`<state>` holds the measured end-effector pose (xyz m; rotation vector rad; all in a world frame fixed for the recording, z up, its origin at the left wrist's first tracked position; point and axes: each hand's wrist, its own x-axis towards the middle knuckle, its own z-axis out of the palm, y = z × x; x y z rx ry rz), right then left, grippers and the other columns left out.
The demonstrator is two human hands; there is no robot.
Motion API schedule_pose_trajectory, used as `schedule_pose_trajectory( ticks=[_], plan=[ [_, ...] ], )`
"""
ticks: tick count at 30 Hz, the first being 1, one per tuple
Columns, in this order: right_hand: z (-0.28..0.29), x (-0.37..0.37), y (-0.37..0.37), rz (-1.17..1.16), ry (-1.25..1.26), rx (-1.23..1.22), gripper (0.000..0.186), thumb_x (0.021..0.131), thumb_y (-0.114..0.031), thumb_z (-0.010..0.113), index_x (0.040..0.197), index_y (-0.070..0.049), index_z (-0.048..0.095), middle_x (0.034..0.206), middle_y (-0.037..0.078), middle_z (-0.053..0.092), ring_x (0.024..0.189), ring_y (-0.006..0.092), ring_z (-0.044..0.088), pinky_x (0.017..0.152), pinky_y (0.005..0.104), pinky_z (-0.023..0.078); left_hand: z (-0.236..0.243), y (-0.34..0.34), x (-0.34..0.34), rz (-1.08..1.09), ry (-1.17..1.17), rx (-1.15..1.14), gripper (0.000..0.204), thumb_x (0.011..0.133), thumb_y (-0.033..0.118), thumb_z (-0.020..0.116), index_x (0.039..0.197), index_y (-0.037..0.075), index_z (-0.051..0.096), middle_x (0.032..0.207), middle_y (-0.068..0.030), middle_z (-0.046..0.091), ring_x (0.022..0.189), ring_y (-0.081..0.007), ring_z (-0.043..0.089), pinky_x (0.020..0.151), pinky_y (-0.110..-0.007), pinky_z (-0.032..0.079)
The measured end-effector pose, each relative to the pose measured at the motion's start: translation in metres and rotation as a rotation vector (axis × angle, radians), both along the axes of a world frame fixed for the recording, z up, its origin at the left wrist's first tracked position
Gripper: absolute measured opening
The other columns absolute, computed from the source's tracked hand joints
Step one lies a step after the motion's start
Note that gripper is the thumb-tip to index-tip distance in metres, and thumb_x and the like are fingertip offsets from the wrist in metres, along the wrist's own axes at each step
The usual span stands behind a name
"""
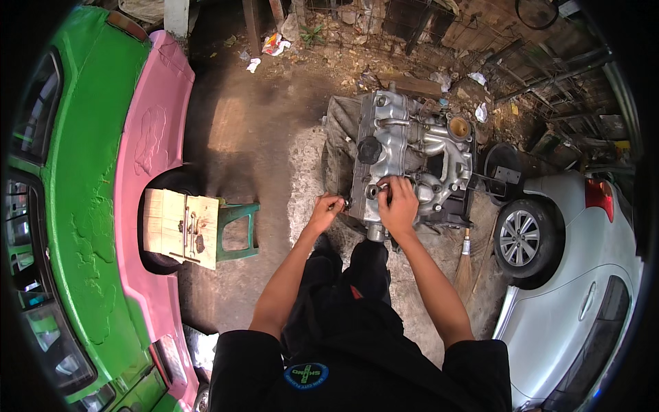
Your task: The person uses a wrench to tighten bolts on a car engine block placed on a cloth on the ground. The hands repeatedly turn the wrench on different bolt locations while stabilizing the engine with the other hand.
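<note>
A grey metal car engine (pixel 395 141) stands in front of me, with a black round cap (pixel 369 150) on its cover. My left hand (pixel 327 211) is at the engine's near left edge. Its thumb and fingers are pinched together beside a small dark part; what they hold is too small to name. On the near end of the cover rests my right hand (pixel 399 204), its fingers curled next to a round opening (pixel 373 191). The fingers hide whatever is between them.
Left of me, a green stool (pixel 237 230) carries a cardboard sheet (pixel 163 223) with several hand tools. A green and pink vehicle (pixel 147 130) stands beyond it. To the right are a broom (pixel 464 264) and a silver car (pixel 583 288). Rubble and litter lie behind the engine.
</note>
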<state>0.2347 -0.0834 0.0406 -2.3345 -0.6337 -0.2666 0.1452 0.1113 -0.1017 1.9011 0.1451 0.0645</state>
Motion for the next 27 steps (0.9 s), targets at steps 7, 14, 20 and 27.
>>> schedule_pose_trajectory(
  ticks=[7,14,20,27],
  plan=[
    [0.001,0.001,0.002,0.001,-0.064,0.028,0.011,0.084,-0.007,0.062,0.093,-0.01,0.067,0.082,0.008,0.057,0.075,0.0275,0.057,0.068,0.0413,0.047,0.021,0.012,0.015,-0.068,0.109,0.044,0.035,0.102,0.037,0.064,0.104,0.004,0.077,0.11,-0.0118,0.073,0.123,-0.0354,0.055,0.116,-0.05,0.03],
    [0.001,0.001,0.002,-0.001,-0.054,0.029,0.011,0.084,-0.007,0.062,0.093,-0.01,0.067,0.082,0.008,0.057,0.076,0.0279,0.058,0.068,0.0414,0.047,0.028,0.035,0.034,-0.352,0.21,0.191,0.041,0.098,0.044,0.069,0.115,0.008,0.079,0.137,-0.0228,0.065,0.141,-0.0373,0.047,0.12,-0.05,0.029],
    [0.002,0.001,0.0,-0.006,0.018,-0.02,0.011,0.082,-0.012,0.064,0.093,-0.011,0.067,0.088,0.009,0.06,0.087,0.0318,0.061,0.075,0.0445,0.05,0.021,0.036,0.036,-0.303,0.221,0.195,0.041,0.094,0.043,0.074,0.115,0.009,0.079,0.139,-0.0221,0.063,0.143,-0.0372,0.044,0.119,-0.05,0.03],
    [0.003,0.0,0.001,-0.012,0.018,-0.012,0.012,0.082,-0.012,0.064,0.094,-0.011,0.067,0.089,0.009,0.061,0.087,0.0317,0.061,0.075,0.0441,0.051,0.036,0.044,0.051,-0.458,0.154,0.075,0.03,0.088,0.035,0.08,0.096,0.006,0.08,0.094,-0.0134,0.065,0.114,-0.0327,0.058,0.118,-0.045,0.035]
  ],
)
